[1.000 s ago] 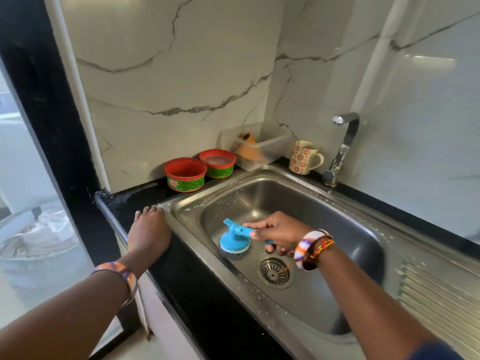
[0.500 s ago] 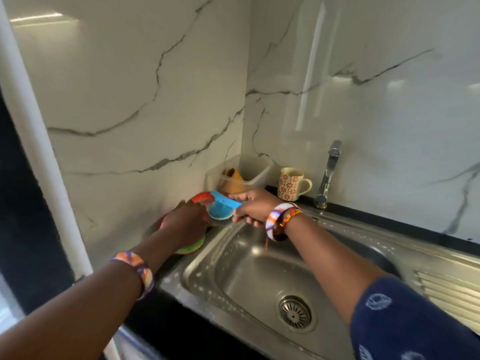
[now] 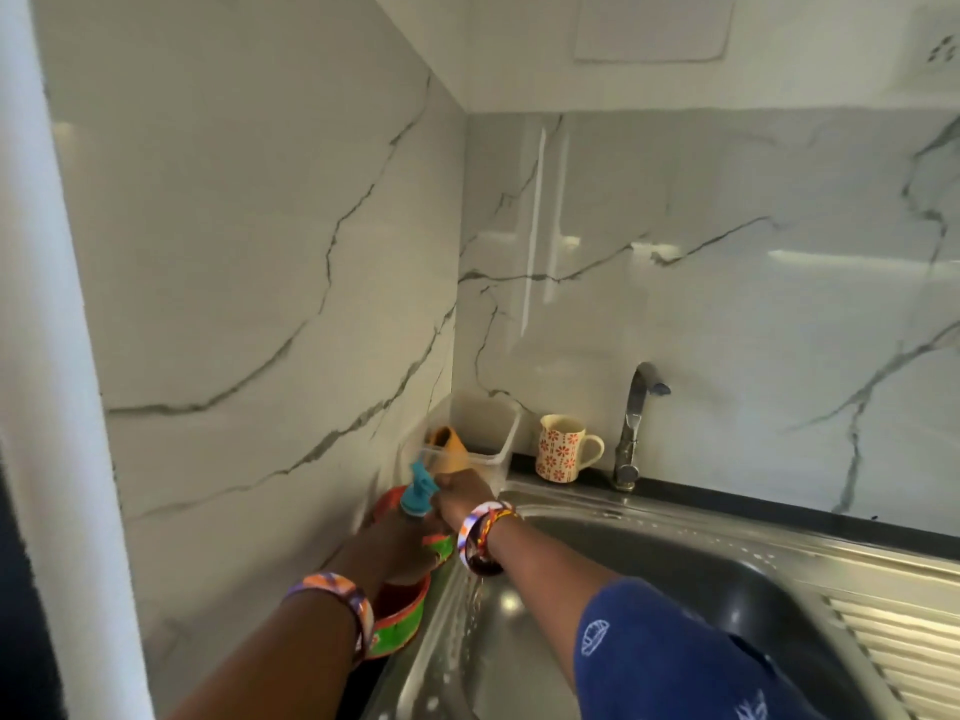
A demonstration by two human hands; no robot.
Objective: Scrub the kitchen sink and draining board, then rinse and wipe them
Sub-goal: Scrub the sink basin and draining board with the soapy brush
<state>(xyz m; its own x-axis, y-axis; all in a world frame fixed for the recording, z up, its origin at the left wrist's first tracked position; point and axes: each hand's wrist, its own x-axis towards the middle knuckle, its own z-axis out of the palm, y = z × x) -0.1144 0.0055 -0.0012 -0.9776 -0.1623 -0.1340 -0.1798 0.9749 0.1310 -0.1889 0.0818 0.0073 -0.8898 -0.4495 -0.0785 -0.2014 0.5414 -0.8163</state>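
Note:
The steel sink (image 3: 691,579) fills the lower right, with its ribbed draining board (image 3: 914,657) at the right edge. My right hand (image 3: 460,498) grips a blue scrub brush (image 3: 418,485) and holds its head down over a red and green tub (image 3: 439,547) on the counter left of the sink. My left hand (image 3: 397,550) holds that tub from the near side and hides most of it. Water drips from my right wrist into the basin.
A second red and green tub (image 3: 400,618) stands nearer to me on the counter. In the corner sit a clear plastic container (image 3: 493,433) with an orange item and a flowered mug (image 3: 563,449). The tap (image 3: 635,423) stands behind the sink, and marble walls close off the left and the back.
My right hand lifted the brush out of the basin and brought it over the far tub. My left hand left the counter edge and took hold of that tub. The view rose.

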